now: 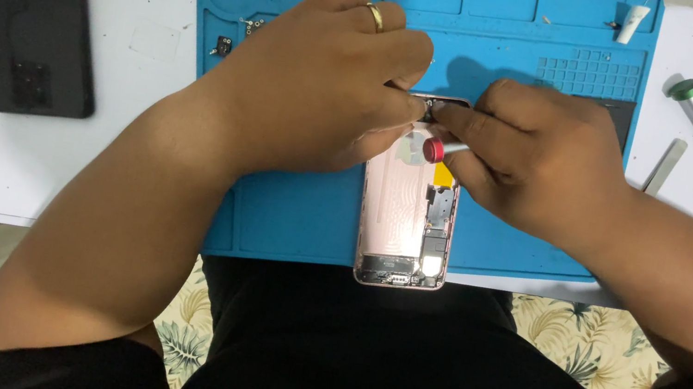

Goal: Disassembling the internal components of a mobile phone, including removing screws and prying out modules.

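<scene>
White table (140,29), one blue mat (287,213); my left hand (327,88) pins one phone shell (403,223), right hand (531,155) fingers clamp one red-capped screwdriver (436,149)

Both bare forearms reach in from the near edge and converge toward the middle, the left arm angling in from the near left, the right from the near right. The left hand (328,79) lies palm down with knuckles raised, fingers curled and pinched together at its right side, a ring on one finger. The right hand (531,155) is curled too, its fingertips meeting those of the left.
</scene>
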